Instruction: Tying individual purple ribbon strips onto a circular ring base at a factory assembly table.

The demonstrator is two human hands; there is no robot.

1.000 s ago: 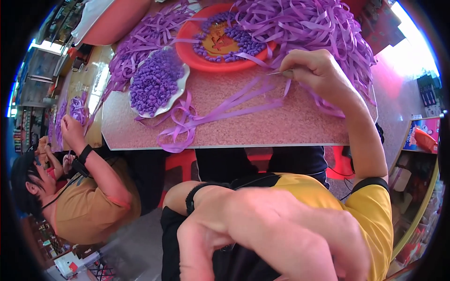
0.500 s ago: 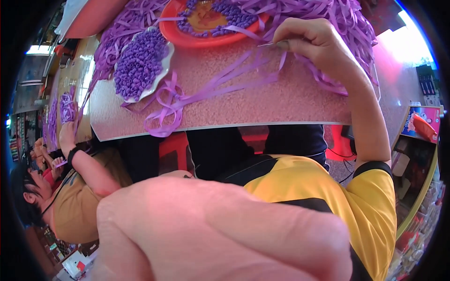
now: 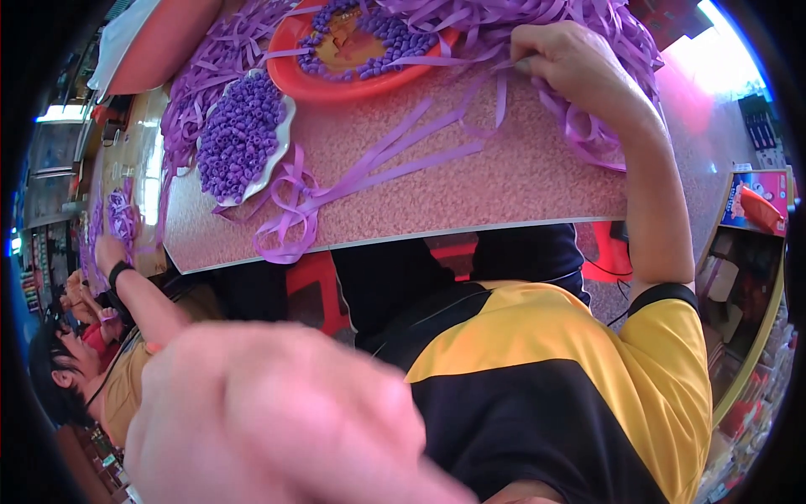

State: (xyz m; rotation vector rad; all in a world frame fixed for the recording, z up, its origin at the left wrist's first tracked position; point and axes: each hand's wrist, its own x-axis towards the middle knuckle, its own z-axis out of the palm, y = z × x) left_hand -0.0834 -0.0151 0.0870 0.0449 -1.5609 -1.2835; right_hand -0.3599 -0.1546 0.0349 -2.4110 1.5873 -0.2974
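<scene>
My left hand (image 3: 269, 412) fills the lower left of the view, very close and smeared by motion. Its fingers are too blurred to read. Beyond it, over the table's far right, my right hand (image 3: 571, 67) is closed in a pinch. A thin needle showed in this pinch earlier; the fingers now mostly hide it. Purple ribbon (image 3: 501, 88) hangs just below those fingertips. More ribbon lies in loops (image 3: 290, 223) near the table's front edge. Left of my right hand, a red plate (image 3: 369, 86) bears purple beads, and a white scalloped dish (image 3: 281, 151) is heaped with more beads.
Heaps of purple ribbon (image 3: 621, 50) cover the table's far side. A red basin (image 3: 159, 50) stands at the far left. Another person (image 3: 151, 302) sits at the left, a hand at purple ribbons. Red stools (image 3: 315, 281) stand under the speckled table (image 3: 403, 202).
My left hand has moved left and down, uncovering more of the yellow and black shirt. My right hand has shifted slightly right, still pinched. The view has tilted a little.
</scene>
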